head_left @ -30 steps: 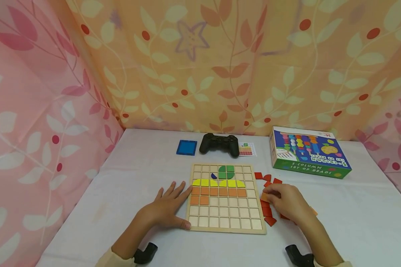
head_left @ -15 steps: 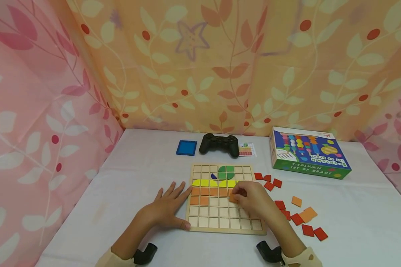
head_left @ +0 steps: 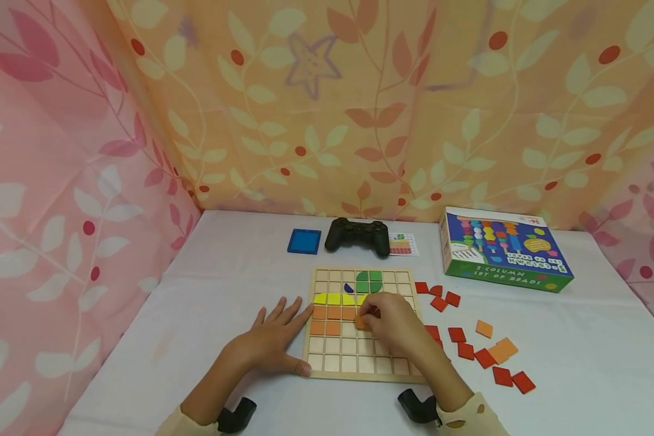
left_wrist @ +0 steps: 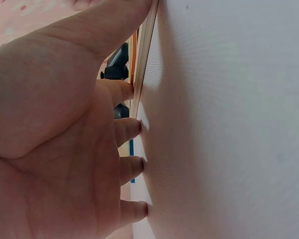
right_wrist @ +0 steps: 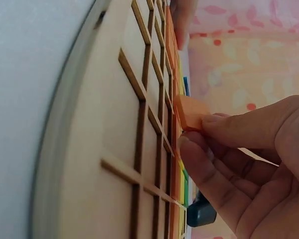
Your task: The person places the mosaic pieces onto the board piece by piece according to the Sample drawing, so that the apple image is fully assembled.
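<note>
A wooden grid board [head_left: 366,378] lies flat on the white table. My left hand [head_left: 269,342] rests at its left side, fingers spread, with thumb and forefinger touching the edge. Over the middle of the board my right hand [head_left: 395,324] pinches an orange square tile [right_wrist: 192,112] between thumb and fingertips. In the right wrist view the tile is tilted above the grid. The board carries green pieces [head_left: 362,286], a small dark blue piece [head_left: 349,287], a row of yellow pieces [head_left: 333,298] and orange squares [head_left: 333,327] at the left. My right hand hides some cells.
Loose red tiles [head_left: 456,334] and a few orange tiles [head_left: 484,329] lie right of the board. Behind it are a blue square tray [head_left: 304,241], a black game controller [head_left: 358,236] partly over a pattern card [head_left: 403,244], and a bead-set box [head_left: 505,248].
My right hand has moved left from the loose tiles to above the board's middle, carrying the orange tile. The left hand has stayed at the board's edge.
</note>
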Demonstrator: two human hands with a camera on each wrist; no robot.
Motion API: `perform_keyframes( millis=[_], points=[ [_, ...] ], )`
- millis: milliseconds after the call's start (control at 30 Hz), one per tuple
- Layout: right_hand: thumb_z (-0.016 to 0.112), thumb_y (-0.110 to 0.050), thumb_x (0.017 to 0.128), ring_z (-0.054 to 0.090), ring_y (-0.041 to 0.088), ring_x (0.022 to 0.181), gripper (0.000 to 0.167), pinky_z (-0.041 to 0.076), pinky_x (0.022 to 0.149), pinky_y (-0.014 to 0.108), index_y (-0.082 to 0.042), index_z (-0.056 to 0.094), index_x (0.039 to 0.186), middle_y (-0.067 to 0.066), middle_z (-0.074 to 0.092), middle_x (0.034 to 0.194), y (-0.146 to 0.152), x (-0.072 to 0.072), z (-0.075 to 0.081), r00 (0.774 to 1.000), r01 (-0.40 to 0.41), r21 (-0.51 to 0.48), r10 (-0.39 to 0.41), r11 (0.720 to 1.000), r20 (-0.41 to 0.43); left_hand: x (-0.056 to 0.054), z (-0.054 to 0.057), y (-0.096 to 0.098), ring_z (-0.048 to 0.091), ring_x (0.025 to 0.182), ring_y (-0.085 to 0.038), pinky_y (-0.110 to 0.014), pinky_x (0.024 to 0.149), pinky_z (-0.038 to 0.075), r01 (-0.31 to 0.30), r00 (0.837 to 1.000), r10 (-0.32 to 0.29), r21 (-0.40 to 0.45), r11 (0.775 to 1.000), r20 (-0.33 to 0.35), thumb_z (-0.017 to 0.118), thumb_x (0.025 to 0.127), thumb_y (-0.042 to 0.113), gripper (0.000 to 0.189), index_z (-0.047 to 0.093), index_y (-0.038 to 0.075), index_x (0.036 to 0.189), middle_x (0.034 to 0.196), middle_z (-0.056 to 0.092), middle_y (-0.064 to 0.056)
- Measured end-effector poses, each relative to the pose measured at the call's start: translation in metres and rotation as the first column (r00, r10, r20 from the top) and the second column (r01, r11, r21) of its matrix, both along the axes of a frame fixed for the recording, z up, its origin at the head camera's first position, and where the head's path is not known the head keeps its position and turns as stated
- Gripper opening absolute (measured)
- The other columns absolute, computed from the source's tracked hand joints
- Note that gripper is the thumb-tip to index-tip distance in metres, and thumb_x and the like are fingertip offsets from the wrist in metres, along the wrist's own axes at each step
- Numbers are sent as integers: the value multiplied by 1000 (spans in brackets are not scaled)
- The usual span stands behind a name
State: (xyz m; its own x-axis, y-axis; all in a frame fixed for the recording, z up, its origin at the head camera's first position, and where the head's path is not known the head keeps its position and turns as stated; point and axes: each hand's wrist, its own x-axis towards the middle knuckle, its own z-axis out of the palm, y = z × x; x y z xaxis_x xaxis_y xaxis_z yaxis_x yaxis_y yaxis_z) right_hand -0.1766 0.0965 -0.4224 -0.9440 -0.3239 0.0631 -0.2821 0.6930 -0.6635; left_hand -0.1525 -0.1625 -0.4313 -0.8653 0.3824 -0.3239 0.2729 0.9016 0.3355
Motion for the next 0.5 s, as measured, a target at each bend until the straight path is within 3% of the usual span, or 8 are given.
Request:
perform_keyframes(
  millis=[133, 333, 500],
  points=[
    [76, -2, 86, 53, 14, 73, 12, 49, 69, 30, -12, 72, 81, -8, 60, 76, -9, 2, -4, 999, -46, 18, 47, 999, -22, -1, 0, -1, 3, 152, -36, -66, 115, 5, 3, 1000, -3, 0, 1000, 2, 77, 66, 73, 118, 25, 27, 161, 166, 16, -6],
    [75, -5, 85, 45, 11, 60, 21, 41, 55, 24, -15, 65, 70, -8, 47, 66, -27, 15, -8, 973, -64, 191, 104, 979, -207, -2, -1, -2, 3, 152, -36, -66, 115, 5, 15, 1000, -15, 7, 1000, -8, 76, 67, 74, 117, 25, 27, 161, 166, 17, -6],
    [80, -7, 84, 45, 11, 64, 13, 44, 58, 24, -13, 73, 74, -6, 50, 72, -27, 22, -9, 956, -55, 242, 121, 969, -269, -2, 0, -2, 3, 152, -36, -66, 115, 5, 18, 1000, -18, 0, 1000, -7, 75, 67, 75, 118, 24, 27, 161, 166, 16, -6]
  ],
)
